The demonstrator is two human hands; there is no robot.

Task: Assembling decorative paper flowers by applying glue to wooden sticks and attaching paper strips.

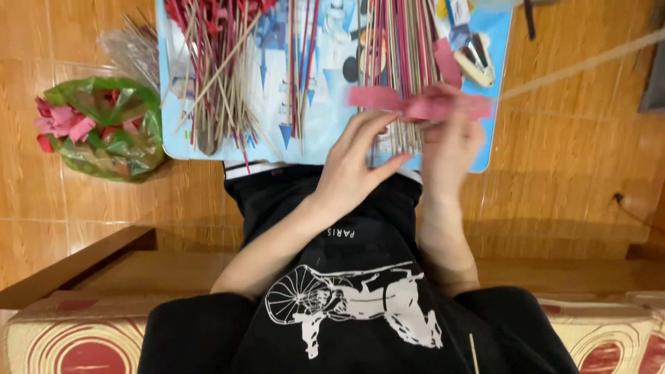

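Observation:
My right hand [450, 142] is blurred and grips a pink paper strip [415, 104] held flat above a bundle of thin sticks [398, 48]. My left hand [357, 163] is just below the strip's left end. Its fingers are spread, its thumb is held apart, and its fingertips reach up close to the strip. Both hands hover over the near edge of a blue printed sheet [325, 118] lying on the floor. A black shirt with a white print [346, 298] fills the lower middle of the view.
A second heap of red-tipped sticks [222, 62] lies on the sheet's left half. A stapler [478, 59] rests at its right edge. A green plastic bag of pink paper pieces [104, 128] and a clear bag [131, 48] sit to the left. A long stick [582, 64] crosses the right floor.

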